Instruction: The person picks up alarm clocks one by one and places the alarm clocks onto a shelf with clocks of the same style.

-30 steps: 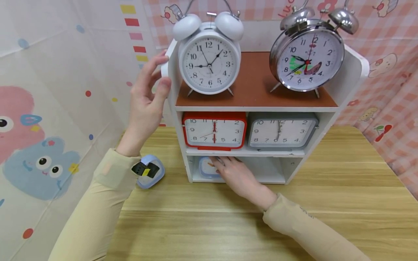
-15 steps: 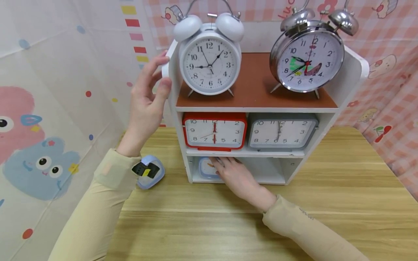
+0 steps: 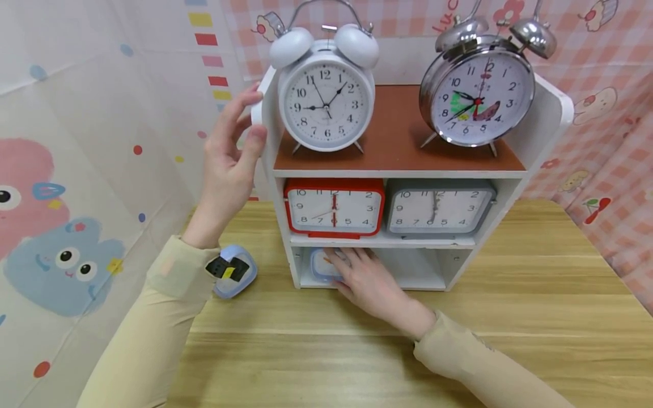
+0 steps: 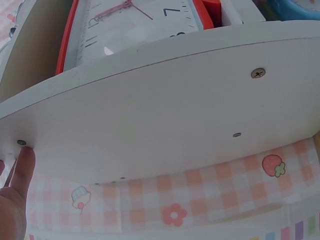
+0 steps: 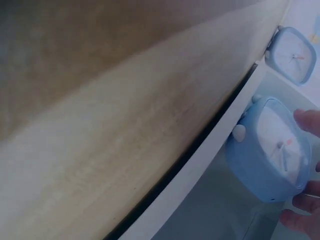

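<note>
In the head view my left hand point(image 3: 229, 153) touches the upper left side of a white shelf unit point(image 3: 398, 174), thumb and fingers apart. The left wrist view shows a finger point(image 4: 22, 172) against its outer side panel. My right hand point(image 3: 369, 283) reaches into the bottom compartment, beside a small light-blue alarm clock point(image 3: 321, 264) standing at the left there. In the right wrist view this clock point(image 5: 280, 145) stands upright on the shelf; thumb point(image 5: 307, 120) and fingers are spread around its edge, not curled round it. The hand hides part of the clock in the head view.
A white twin-bell clock point(image 3: 326, 105) and a silver one point(image 3: 476, 102) stand on the top shelf. Red point(image 3: 352, 208) and grey point(image 3: 441, 209) rectangular clocks fill the middle shelf. Another light-blue clock point(image 3: 247, 277) sits on the wooden table point(image 3: 306, 351), partly behind the left wrist.
My right thumb has moved toward the front, away from the light-blue clock, and the fingers have spread. The left hand keeps its place on the shelf side. The head view has tilted slightly.
</note>
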Motion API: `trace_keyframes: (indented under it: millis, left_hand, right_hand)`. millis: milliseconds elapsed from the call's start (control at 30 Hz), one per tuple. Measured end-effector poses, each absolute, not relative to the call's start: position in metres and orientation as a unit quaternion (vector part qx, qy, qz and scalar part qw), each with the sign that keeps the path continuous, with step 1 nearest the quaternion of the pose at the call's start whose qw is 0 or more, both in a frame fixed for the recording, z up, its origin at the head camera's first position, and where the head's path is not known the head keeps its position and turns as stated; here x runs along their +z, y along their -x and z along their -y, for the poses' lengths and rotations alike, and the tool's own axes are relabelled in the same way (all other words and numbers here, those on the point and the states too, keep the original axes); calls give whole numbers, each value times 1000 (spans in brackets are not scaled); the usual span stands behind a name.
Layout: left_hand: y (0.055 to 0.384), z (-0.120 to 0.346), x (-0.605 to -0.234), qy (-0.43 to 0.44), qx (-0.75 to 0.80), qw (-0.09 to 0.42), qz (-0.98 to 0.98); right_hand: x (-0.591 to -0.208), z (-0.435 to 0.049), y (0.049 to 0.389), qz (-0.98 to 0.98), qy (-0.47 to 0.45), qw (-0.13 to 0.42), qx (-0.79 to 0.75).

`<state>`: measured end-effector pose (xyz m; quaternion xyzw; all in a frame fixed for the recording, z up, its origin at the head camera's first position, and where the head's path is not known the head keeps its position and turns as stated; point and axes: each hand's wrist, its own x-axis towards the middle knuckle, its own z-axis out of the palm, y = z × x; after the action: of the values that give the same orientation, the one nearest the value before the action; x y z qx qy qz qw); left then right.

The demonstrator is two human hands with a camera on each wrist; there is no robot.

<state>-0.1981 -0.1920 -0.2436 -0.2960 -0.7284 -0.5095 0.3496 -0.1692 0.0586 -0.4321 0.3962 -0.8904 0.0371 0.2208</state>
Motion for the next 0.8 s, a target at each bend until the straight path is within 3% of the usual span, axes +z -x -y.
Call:
trace_keyframes:
  millis: [367, 633, 800]
  left_hand:
    - [197, 191, -246, 290, -513, 351, 728]
    - [185, 198, -258, 224, -542, 344, 733]
    - [169, 204, -267, 201, -531, 368, 736]
  right_hand:
    - [-421, -67, 152, 897, -408, 161, 59]
    - [-416, -75, 138, 885, -430, 172, 53]
    - [-413, -82, 128, 878, -442, 179, 52]
